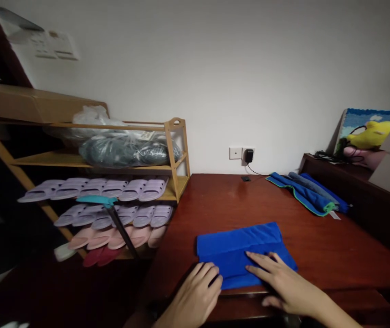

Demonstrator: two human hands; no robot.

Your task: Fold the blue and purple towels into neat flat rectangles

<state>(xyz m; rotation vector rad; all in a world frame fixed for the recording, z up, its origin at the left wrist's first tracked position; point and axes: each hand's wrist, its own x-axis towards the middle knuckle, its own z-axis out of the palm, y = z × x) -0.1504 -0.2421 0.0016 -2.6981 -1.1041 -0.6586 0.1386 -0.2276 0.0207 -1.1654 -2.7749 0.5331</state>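
A folded blue cloth [239,255] lies on the reddish-brown wooden table, close to its front edge, with creases across its top. At its near left corner, my left hand [198,291] has its fingers curled and closed on the cloth's edge; its fingertips are partly hidden. My right hand [280,280] rests on the near right part of the same cloth, fingers stretched and apart, pressing lightly on the fabric with nothing gripped.
Several rolled or folded blue and grey cloths [304,191] lie at the table's back right. A wooden rack [177,159] with slippers [113,216] stands left, a turquoise-topped pole [123,232] before it. A black plug [248,156] sits in the wall socket.
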